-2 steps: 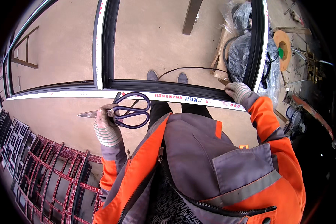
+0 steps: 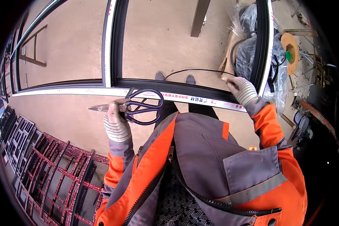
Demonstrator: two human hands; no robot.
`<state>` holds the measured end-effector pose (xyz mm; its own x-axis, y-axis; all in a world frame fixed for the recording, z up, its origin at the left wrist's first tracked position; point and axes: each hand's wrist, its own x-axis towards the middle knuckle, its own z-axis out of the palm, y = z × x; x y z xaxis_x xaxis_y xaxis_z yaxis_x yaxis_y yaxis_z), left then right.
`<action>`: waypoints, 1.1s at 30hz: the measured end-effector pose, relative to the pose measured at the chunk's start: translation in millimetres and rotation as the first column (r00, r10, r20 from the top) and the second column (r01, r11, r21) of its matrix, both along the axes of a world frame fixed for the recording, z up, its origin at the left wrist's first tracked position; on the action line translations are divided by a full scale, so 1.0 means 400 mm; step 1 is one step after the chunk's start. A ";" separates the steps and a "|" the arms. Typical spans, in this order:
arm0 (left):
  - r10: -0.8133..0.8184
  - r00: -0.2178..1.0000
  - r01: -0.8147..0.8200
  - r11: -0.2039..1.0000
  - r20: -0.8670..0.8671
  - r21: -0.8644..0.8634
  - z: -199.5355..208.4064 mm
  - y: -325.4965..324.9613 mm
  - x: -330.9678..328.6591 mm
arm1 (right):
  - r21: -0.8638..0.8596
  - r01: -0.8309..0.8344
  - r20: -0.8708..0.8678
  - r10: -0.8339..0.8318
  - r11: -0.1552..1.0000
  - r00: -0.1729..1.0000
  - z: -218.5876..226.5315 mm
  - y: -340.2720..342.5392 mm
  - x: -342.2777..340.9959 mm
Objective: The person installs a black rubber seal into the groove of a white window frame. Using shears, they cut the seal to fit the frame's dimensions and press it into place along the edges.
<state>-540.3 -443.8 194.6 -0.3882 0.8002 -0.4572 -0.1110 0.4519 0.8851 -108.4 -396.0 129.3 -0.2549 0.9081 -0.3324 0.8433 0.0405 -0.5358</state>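
My left hand (image 2: 116, 117), in a striped work glove with bare fingertips, is closed around a pair of scissors (image 2: 148, 121) with dark purple loop handles. Their blades point left, and the handles overlap the near edge of a black window frame (image 2: 169, 86) faced with white printed film. A short dark strip (image 2: 130, 92) sticks up beside that hand. At the frame's near right corner is my right hand (image 2: 245, 92), gloved alike, its thumb and fingers bent together over the inner edge. What they pinch is hidden. A thin black cord (image 2: 199, 70) passes close to its fingertips.
Clear plastic wrapping (image 2: 246, 54) and cardboard (image 2: 228, 56) lie on the floor within the frame's right end. A wooden disc (image 2: 290, 41) lies farther right. Red-patterned frames (image 2: 64, 173) are stacked at lower left. A dark post (image 2: 200, 19) stands at the far side.
The whole view has shifted slightly, so the frame appears farther right. My right fingertips have moved a little away from me across the frame's inner edge. The left hand still grips the scissors.
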 end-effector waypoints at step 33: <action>-0.430 0.876 0.364 0.886 0.218 0.286 0.178 0.105 0.160 | -0.197 0.339 -0.688 -0.376 0.920 0.620 0.237 -0.044 -0.425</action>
